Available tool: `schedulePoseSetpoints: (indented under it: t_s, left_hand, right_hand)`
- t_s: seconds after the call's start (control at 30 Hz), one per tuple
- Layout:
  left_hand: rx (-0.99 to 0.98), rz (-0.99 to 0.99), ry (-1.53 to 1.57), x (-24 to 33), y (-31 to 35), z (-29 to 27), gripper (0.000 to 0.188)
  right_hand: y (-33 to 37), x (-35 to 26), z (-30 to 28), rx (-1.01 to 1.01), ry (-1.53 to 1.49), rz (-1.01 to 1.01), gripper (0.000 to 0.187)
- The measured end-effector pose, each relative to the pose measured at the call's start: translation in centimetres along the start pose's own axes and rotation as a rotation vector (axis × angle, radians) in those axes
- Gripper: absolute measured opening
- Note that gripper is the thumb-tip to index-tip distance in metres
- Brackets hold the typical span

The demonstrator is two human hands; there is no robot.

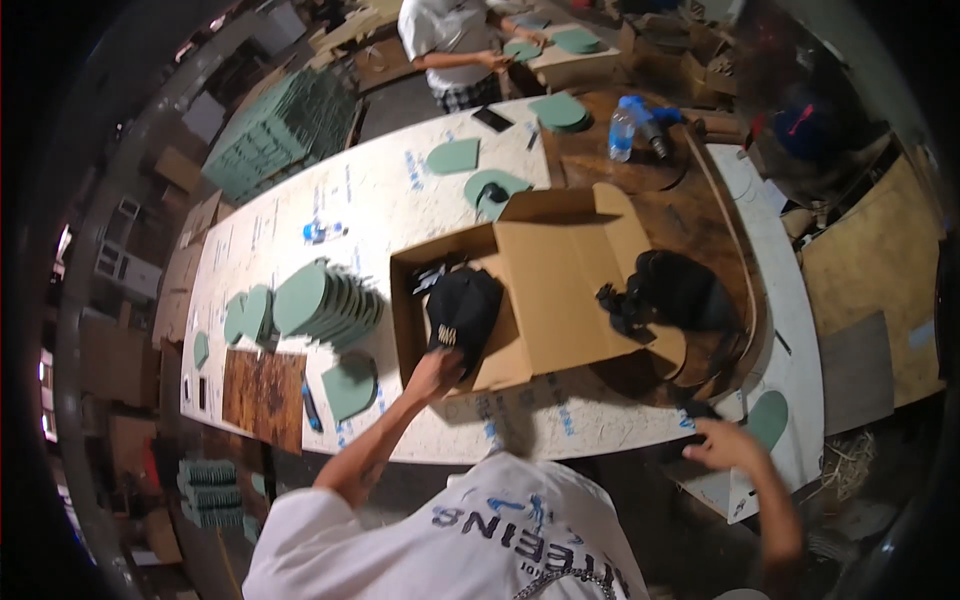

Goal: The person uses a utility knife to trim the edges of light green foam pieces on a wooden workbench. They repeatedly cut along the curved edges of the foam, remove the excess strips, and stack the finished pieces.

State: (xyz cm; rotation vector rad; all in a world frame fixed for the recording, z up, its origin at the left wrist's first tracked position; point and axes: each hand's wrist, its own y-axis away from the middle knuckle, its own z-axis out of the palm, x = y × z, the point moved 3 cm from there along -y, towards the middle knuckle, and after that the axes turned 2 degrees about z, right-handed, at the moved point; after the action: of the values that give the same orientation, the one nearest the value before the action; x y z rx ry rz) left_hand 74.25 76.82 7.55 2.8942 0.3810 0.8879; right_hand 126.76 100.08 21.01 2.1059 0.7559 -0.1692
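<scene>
My left hand [437,374] is closed on the edge of a black cap [466,308] with small light lettering. The cap lies in the left half of an open brown cardboard box [560,290], whose lid is folded out to the right. Behind the cap, small dark and silvery items [430,277] sit in the box's corner; their kind is unclear. Off to the right, my right hand [728,446] hovers near the table's front edge with its fingers apart. A small dark object [700,409] is just beyond its fingertips. A bunched black item [680,290] lies by the lid.
Left of the box stand stacks of green rounded pieces [318,302], with a blue-handled cutter [312,408] nearby. A water bottle [621,135] and a blue power tool [645,120] stand at the back right. Across the table another person [450,50] handles green pieces.
</scene>
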Motion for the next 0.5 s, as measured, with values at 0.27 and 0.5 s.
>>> schedulePoseSetpoints:
  t_s: [0.27,0.5]
  left_hand:
    - [0.058,-0.399,-0.247,-1.8,-2.9,1.7,0.142]
    - [0.635,-0.271,-0.218,-2.0,-3.9,2.5,0.093]
  right_hand:
    - [-4.7,-21.0,3.0,-0.132,-0.854,-0.529,0.039]
    - [-7.9,-19.4,13.4,-0.350,-1.083,-0.297,0.043]
